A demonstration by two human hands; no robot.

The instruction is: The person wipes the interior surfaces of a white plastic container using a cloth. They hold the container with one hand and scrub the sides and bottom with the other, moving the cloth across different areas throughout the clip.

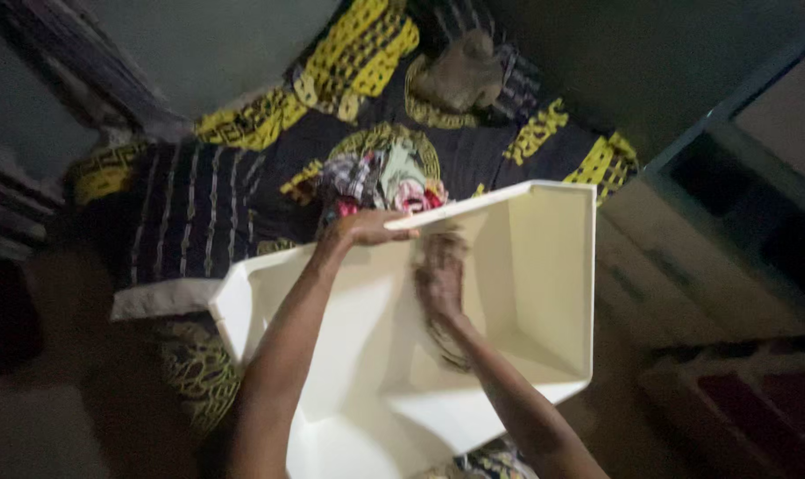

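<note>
A large white plastic bin [544, 266], empty, is tilted on its side over a bed. My left hand [367, 227] grips its upper rim. Inside the bin, my right hand [440, 275] presses against the inner wall; it looks blurred, and whether it holds anything I cannot tell. A small heap of colourful clothes [380, 182] lies on the bed just beyond the bin's rim.
The bed carries a dark cover with yellow patterns [349, 71] and a striped cloth [185, 213]. A brownish lump of fabric [460, 75] sits at the far end. Pale drawers or shelving [686, 266] stand at the right. The room is dim.
</note>
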